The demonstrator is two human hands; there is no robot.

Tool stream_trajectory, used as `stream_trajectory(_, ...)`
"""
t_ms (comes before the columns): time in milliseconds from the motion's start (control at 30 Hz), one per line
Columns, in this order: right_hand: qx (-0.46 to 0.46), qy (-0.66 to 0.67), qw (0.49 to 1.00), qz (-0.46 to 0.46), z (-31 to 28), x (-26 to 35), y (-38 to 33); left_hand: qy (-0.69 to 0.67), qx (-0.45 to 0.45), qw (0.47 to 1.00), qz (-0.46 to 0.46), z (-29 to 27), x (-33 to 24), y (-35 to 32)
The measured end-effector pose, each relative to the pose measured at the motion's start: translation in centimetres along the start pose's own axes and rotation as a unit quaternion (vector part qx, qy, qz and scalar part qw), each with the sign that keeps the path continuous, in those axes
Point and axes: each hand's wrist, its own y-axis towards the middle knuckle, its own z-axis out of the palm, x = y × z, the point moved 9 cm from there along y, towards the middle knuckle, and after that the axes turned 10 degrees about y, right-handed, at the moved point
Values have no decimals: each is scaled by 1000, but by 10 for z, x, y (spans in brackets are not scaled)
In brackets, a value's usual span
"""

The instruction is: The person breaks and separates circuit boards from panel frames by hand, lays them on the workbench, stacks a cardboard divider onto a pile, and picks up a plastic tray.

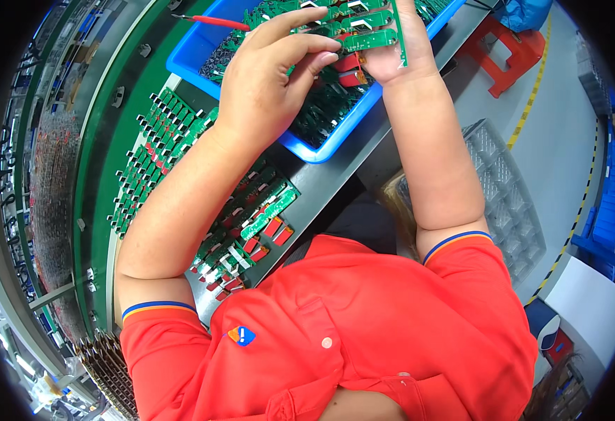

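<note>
My right hand (407, 49) lies palm up beneath a panel of green circuit boards (367, 41), which rests across the palm and fingers. Its fingertips are cut off at the top edge. My left hand (272, 77) is closed in a pinch at the near left end of the panel. Red parts (349, 70) hang below the boards between the hands. A slim red tool (219, 22) with a thin metal tip sticks out to the left behind my left hand; whether the hand holds it cannot be seen. Under both hands stands a blue bin (314, 151) holding many small green boards.
More board panels (156, 151) lie in rows left of my left forearm, and others with red parts (265, 217) are near my body. A green conveyor belt (104, 154) runs along the left. At right are a red stool (507, 56) and clear plastic trays (507, 189).
</note>
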Motion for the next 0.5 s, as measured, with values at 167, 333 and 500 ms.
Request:
stream_trajectory(167, 5, 7, 1000, 0, 0, 0, 1, 66, -53, 995, 60, -5, -9, 0)
stream_trajectory(333, -19, -1, 1000, -19, -3, 3, -1, 65, -55, 994, 75, 0, -9, 4)
stream_trajectory(500, -14, -32, 999, -29, -2, 5, -1, 54, -45, 994, 79, 0, -8, 6)
